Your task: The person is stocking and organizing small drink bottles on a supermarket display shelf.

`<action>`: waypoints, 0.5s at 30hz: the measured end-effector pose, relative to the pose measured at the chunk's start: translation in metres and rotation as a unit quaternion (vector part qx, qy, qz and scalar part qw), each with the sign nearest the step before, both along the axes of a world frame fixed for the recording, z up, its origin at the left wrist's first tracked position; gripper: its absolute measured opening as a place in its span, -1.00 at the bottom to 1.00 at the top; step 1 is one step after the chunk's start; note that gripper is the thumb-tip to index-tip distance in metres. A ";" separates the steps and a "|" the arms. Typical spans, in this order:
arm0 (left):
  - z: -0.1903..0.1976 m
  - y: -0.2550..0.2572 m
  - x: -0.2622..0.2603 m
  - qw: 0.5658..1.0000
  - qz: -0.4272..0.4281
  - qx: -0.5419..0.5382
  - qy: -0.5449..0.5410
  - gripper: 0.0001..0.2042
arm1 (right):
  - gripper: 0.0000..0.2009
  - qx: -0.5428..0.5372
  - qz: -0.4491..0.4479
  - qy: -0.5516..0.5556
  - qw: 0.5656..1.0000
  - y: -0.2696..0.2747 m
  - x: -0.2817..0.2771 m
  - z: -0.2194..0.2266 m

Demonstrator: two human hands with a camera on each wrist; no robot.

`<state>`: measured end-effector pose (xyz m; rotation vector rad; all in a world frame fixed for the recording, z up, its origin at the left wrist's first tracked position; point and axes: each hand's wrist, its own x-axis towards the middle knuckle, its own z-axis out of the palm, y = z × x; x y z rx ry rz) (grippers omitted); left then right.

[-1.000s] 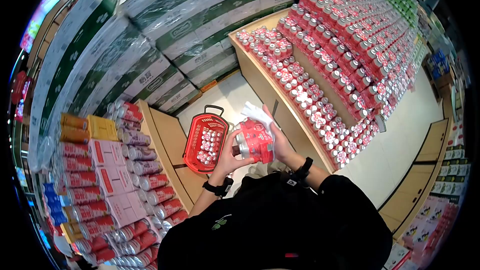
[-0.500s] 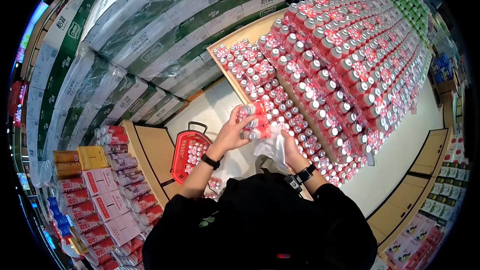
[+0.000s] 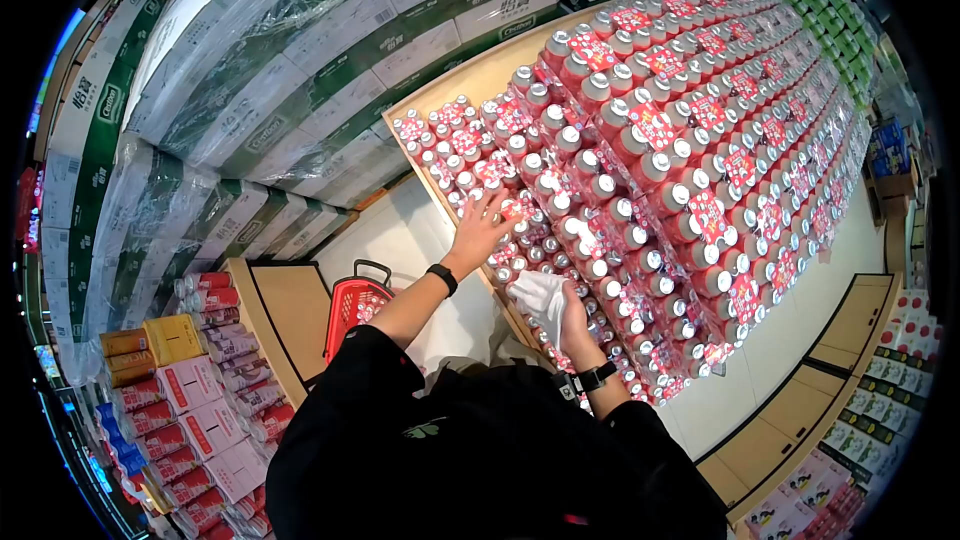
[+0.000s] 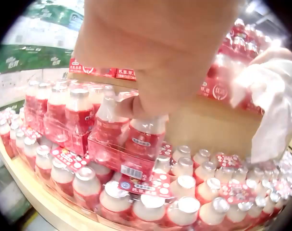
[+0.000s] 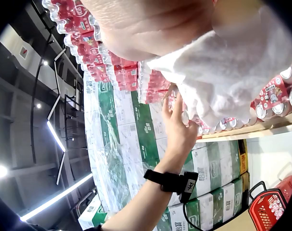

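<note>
Ahead of the person, on the lower tier of the wooden display shelf (image 3: 478, 90), the left hand (image 3: 483, 223) reaches forward and rests on a shrink-wrapped pack of small drink bottles (image 4: 124, 139). The left-wrist view shows its fingers (image 4: 150, 103) lying over the bottle tops, thumb beside one neck; whether they actually grip the pack or only press on it cannot be told, since the palm hides most of the contact. The pack sits on top of a layer of like bottles, with further packs just beside it to the hand's left.

Nearer the body and to the right of that hand, the right hand (image 3: 572, 315) is clenched around a crumpled white cloth (image 3: 540, 292), held just above the front rows of bottles. In the right-wrist view the cloth (image 5: 232, 72) bulges out beneath the palm.

Behind the left hand, wrapped green-and-white cartons (image 3: 300, 70) are stacked high. Below the left forearm, a red shopping basket (image 3: 350, 308) stands on the floor, bottles inside it.
</note>
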<state>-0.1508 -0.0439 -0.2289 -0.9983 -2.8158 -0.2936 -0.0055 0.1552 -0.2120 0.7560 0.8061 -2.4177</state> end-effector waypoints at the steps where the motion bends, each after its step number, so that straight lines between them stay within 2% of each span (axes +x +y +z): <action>1: 0.002 -0.003 0.005 1.000 0.029 -0.002 -0.012 -0.47 | -0.46 0.011 0.010 -0.020 1.000 0.000 0.000 0.001; 3: 0.002 -0.007 0.018 0.985 0.145 0.052 -0.081 -0.29 | -0.45 0.005 0.012 -0.019 1.000 -0.007 -0.005 0.005; 4: 0.002 -0.005 0.024 0.984 0.146 0.049 -0.084 -0.29 | -0.44 0.009 0.029 -0.015 0.999 -0.007 -0.008 0.009; 6: 0.002 0.002 0.032 0.910 0.300 0.135 -0.251 -0.10 | -0.43 0.026 0.046 -0.029 0.998 -0.009 -0.018 0.030; 9: -0.018 0.014 0.026 0.902 0.277 0.144 -0.298 -0.05 | -0.44 0.006 0.027 0.002 1.000 -0.008 -0.023 0.020; 13: -0.034 0.018 0.022 0.908 0.308 0.138 -0.247 -0.10 | -0.44 -0.005 0.021 0.000 1.000 -0.013 -0.031 0.006; 15: -0.026 0.021 0.020 0.903 0.314 0.135 -0.262 -0.11 | -0.44 -0.017 -0.007 -0.007 1.000 -0.016 -0.040 -0.004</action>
